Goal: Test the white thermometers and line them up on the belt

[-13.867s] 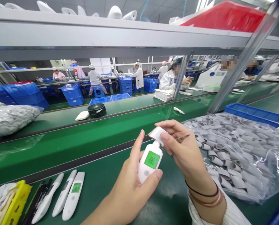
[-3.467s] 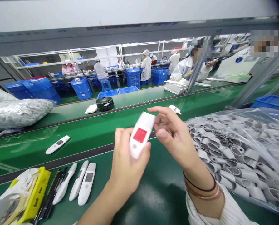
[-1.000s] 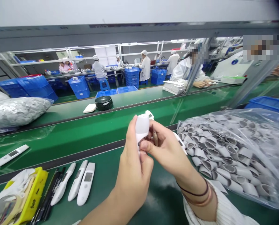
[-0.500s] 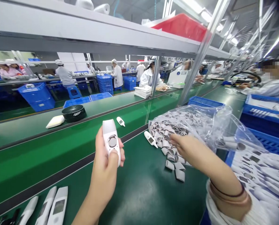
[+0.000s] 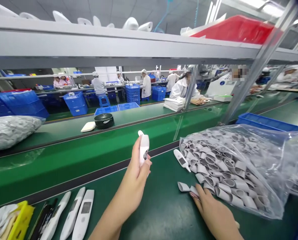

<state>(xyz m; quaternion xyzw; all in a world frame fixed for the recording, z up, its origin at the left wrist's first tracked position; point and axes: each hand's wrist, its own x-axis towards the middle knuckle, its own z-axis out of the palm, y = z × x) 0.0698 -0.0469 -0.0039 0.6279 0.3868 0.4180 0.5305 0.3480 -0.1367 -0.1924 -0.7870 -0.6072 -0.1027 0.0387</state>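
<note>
My left hand (image 5: 136, 175) is closed round a white handheld thermometer (image 5: 143, 148), held upright above the green bench, edge-on to me. My right hand (image 5: 211, 208) lies low on the bench at the mouth of a clear plastic bag (image 5: 239, 160) full of several grey caps. Its fingertips touch a loose grey cap (image 5: 185, 187) lying just outside the bag; the fingers are partly hidden. Another white thermometer (image 5: 181, 160) lies on the bench beside the bag's opening.
Three white thermometers (image 5: 71, 215) lie in a row at the lower left, next to a yellow box (image 5: 20, 221) and dark pens. A green conveyor belt (image 5: 64, 156) runs across behind the hands. A blue crate (image 5: 269, 122) stands behind the bag. Other workers sit farther back.
My right hand has dropped from the bag's mouth down to the loose cap on the bench. My left hand has turned the thermometer edge-on. My head has swung back to the left.
</note>
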